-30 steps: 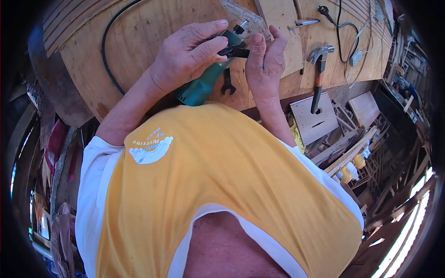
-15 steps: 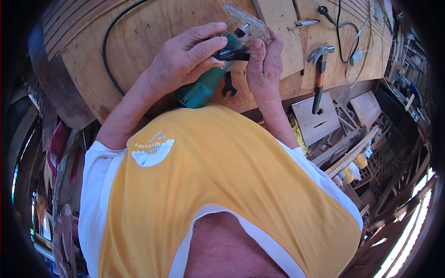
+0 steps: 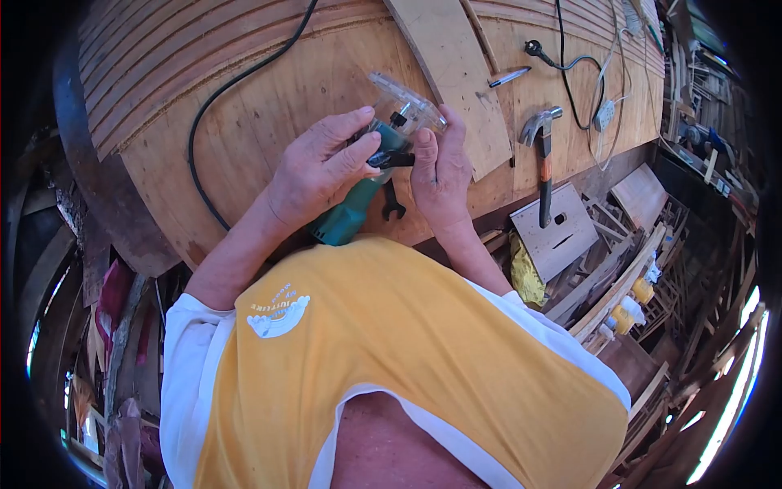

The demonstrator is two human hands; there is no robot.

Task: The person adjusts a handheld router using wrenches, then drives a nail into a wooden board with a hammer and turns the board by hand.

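A green trim router with a clear plastic base is held between my hands, tilted, its lower end close to my shirt. My left hand is closed around the router's side, fingers curled by a dark part at its neck. My right hand is closed at the clear base, thumb up, beside the end of a black piece. Whether that piece is loose or part of the router, I cannot make out. A dark open-end wrench lies on the wooden worktable just beyond the router, partly hidden.
A black cable curves across the table's left side. A flat board, a pen, a claw hammer and a plug with cords lie to the right. Scrap wood fills the space below the table's right edge.
The view has tilted, so the table and the hammer sit lower or further left in the picture. Both hands keep their hold on the router, with little change in grip.
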